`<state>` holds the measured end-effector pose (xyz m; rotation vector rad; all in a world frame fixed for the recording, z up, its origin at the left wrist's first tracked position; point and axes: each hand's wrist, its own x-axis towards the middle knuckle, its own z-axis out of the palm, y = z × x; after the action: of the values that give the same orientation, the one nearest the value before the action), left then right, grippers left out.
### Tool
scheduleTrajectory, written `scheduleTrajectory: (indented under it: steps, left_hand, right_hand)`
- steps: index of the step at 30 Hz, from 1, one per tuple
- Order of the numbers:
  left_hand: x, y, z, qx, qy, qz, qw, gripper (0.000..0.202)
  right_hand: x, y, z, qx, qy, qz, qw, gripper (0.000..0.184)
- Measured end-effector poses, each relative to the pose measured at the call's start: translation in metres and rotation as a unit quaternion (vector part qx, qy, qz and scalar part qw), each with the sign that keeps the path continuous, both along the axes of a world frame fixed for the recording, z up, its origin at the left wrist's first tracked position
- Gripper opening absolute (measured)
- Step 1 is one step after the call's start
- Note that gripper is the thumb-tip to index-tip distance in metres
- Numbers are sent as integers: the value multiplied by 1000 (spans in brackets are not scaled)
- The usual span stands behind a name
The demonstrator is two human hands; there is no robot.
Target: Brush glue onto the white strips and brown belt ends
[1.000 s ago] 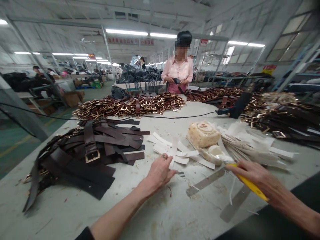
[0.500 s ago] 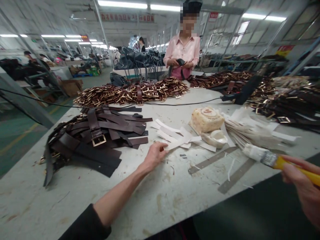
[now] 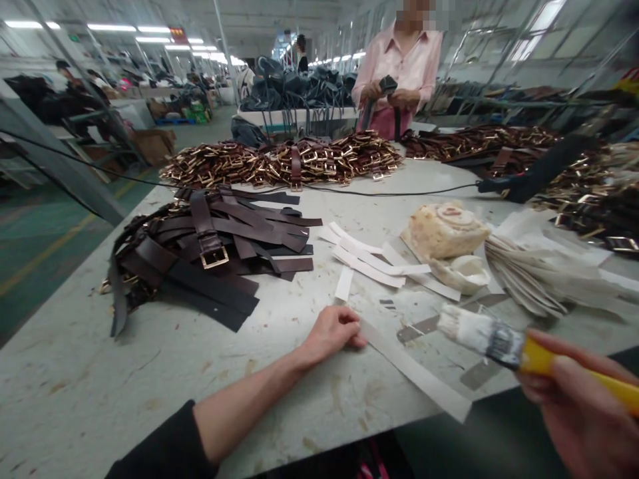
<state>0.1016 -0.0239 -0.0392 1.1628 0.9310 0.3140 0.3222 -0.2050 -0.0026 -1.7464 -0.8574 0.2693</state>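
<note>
Between the fingertips of my left hand (image 3: 337, 330) is one end of a long white strip (image 3: 417, 369), which slants across the table toward its front edge. Closed round the yellow handle of a paintbrush (image 3: 499, 342) is my right hand (image 3: 584, 392); the bristles are caked white and point left over the table. Several more white strips (image 3: 372, 263) lie loosely beyond my left hand. Behind the brush sits a block-shaped, cream-crusted container (image 3: 444, 229) with a white roll-like piece (image 3: 472, 274) at its foot. A fanned stack of pale sheets (image 3: 529, 266) lies to its right.
Dark brown belt straps with buckles (image 3: 214, 246) are heaped on the left. More buckled belts (image 3: 279, 163) line the back. A black cable (image 3: 379, 193) crosses the table to a black tool (image 3: 529, 173). A person in a pink shirt (image 3: 397, 73) stands opposite, holding a dark item.
My left hand has drawn a white strip away from the pile, nearer to me. The brush in my right hand has moved left, over the table. The view has shifted.
</note>
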Motion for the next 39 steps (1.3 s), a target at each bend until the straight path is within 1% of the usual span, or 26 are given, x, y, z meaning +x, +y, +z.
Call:
scheduleTrajectory:
  steps: [1, 3, 5, 7, 9, 11, 13, 14, 17, 20, 23, 25, 29, 32, 33, 36, 37, 39]
  left_hand:
    - [0, 2, 1, -10, 2, 7, 1000, 10]
    - [0, 5, 4, -19, -2, 26, 999, 14]
    - [0, 8, 6, -20, -9, 51, 998, 19]
    - [1, 10, 7, -27, -17, 76, 997, 21]
    - [2, 10, 6, -39, -19, 87, 995, 22]
    - [3, 10, 5, -53, -18, 82, 995, 23]
    - [3, 11, 5, -73, -17, 66, 995, 24]
    - [4, 11, 5, -84, -17, 57, 995, 24]
    - [5, 13, 4, -99, -13, 28, 995, 23]
    - [7, 15, 3, -85, -15, 7, 996, 18]
    - [9, 16, 3, -80, -25, 2, 997, 14]
    - [10, 17, 3, -86, -28, 0, 996, 15]
    - [12, 17, 3, -112, -22, 4, 993, 17]
    - [13, 18, 3, -107, -13, 3, 994, 20]
    - [13, 18, 3, -101, -11, -1, 995, 21]
    - [12, 18, 5, -90, -14, -9, 996, 22]
    - [12, 18, 5, -93, -17, -8, 995, 21]
    - [11, 18, 5, -106, -21, 2, 994, 20]
  right_hand:
    - [-18, 9, 6, 5, 54, -15, 998, 31]
    - [-50, 25, 13, -26, 114, 20, 993, 31]
    - [-75, 36, 13, -30, 166, 60, 984, 32]
    - [-92, 43, 9, 6, 248, 77, 966, 30]
    - [-102, 50, 3, 48, 326, 56, 943, 27]
    - [-102, 57, -5, 63, 346, 10, 936, 28]
    - [-93, 64, -13, 47, 314, -21, 948, 33]
    - [-86, 66, -17, 31, 289, -20, 957, 36]
    - [-62, 70, -30, -24, 194, 30, 980, 40]
    - [-41, 70, -35, -85, 94, 69, 990, 42]
    - [-32, 72, -27, -134, 13, 90, 987, 40]
    - [-33, 76, -20, -148, -14, 114, 982, 38]
    - [-39, 87, -11, -155, -21, 147, 977, 37]
    - [-40, 93, -8, -165, -26, 172, 971, 37]
    - [-39, 93, -7, -168, -34, 169, 971, 36]
    - [-36, 95, -2, -168, -64, 123, 976, 34]
    - [-36, 95, -1, -167, -63, 116, 977, 34]
    - [-38, 98, 2, -173, -35, 140, 974, 36]
